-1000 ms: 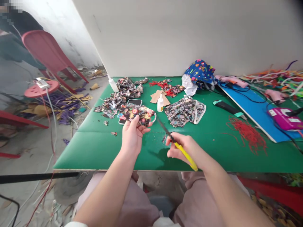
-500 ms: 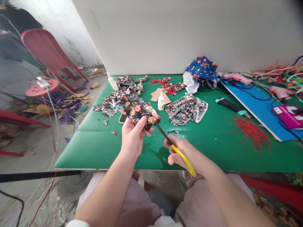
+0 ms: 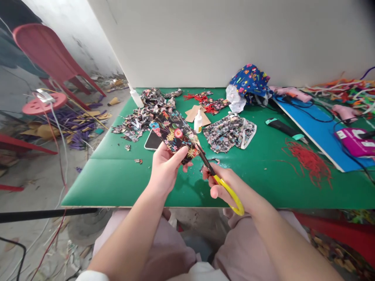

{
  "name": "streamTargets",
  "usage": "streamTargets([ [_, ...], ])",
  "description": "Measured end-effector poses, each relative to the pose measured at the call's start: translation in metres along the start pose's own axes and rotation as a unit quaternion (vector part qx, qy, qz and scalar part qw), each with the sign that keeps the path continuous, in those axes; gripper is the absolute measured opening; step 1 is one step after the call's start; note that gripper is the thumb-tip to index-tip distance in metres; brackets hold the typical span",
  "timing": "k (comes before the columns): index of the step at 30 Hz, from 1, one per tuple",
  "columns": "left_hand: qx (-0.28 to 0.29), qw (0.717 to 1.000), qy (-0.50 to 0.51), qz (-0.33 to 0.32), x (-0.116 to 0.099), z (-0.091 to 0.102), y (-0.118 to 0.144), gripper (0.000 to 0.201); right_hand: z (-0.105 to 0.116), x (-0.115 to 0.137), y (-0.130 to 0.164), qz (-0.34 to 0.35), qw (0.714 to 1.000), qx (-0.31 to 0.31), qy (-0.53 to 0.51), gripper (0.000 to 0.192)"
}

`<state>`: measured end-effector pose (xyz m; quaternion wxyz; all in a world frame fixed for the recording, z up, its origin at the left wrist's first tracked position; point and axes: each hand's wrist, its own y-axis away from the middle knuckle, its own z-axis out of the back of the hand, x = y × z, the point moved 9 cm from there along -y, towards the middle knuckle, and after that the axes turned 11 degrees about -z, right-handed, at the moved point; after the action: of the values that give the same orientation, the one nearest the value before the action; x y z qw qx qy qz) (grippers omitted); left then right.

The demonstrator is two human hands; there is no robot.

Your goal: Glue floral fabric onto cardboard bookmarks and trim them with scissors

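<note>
Above green table (image 3: 123,183) | left hand (image 3: 164,168) pinches dark floral fabric (image 3: 175,134) | scissors (image 3: 216,179) seemingly touching edge

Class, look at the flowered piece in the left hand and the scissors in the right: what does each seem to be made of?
Flowered piece: probably printed woven cloth with a matte face; it bends softly where the left hand pinches it. Scissors: dark blades, likely metal, and glossy yellow loops that look like plastic, gripped by the right hand.

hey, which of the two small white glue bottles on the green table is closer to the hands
The small white glue bottle standing upright beside the tan cardboard pieces, mid-table. The other white bottle sits at the table's far left corner, much farther from both hands.
</note>
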<state>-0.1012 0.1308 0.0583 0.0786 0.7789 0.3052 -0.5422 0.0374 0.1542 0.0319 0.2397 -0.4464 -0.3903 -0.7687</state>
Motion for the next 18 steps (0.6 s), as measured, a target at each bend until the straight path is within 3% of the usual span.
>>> streamTargets([
  [18,-0.011,1.0,-0.008,0.007,-0.0014,0.0008,0.0007,0.024,0.0034,0.0054,0.0028,0.022,1.0,-0.003,0.021,0.078],
])
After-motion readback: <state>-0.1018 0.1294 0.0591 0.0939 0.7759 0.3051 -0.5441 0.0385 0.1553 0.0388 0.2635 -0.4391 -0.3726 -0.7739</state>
